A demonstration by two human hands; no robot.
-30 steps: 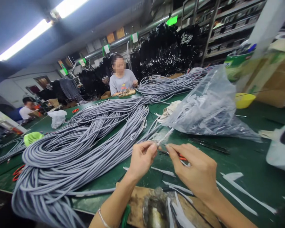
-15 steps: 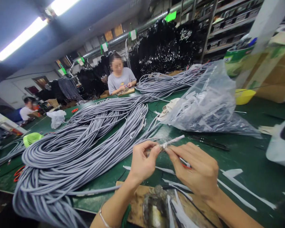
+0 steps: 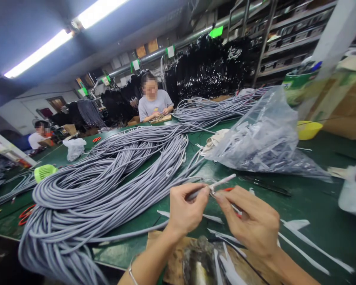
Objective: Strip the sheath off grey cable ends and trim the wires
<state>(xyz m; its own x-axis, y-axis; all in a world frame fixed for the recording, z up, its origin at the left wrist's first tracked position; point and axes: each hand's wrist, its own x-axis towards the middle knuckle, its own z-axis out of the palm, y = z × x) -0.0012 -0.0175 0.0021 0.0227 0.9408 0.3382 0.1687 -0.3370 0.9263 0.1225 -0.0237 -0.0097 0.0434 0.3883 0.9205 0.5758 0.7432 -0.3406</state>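
My left hand (image 3: 185,206) is closed around a grey cable (image 3: 192,194) near its end. Beyond my fingers its pale inner core (image 3: 224,181) sticks out up to the right. My right hand (image 3: 252,221) is closed too, thumb and forefinger pinching thin loose wrapping or strands (image 3: 213,191) where the core leaves the jacket. Red parts (image 3: 229,189), perhaps scissor handles, show beside and under my right fingers; whether that hand holds them is unclear. Below both hands lies a wooden board (image 3: 173,253) with a dark, worn metal block (image 3: 199,261) and pale strips on it.
A large coil of grey cables (image 3: 106,178) covers the left of the green table (image 3: 311,202). At right stands a clear bag of white scraps (image 3: 255,146). Pale strips (image 3: 305,247) lie at lower right. Red scissors (image 3: 26,215) lie far left. A co-worker (image 3: 156,103) sits opposite.
The view has shifted slightly, so everything sits a little lower and further right. My hands stay at the cable end; the loose wrapping now hangs lower, and more red shows by my right hand.
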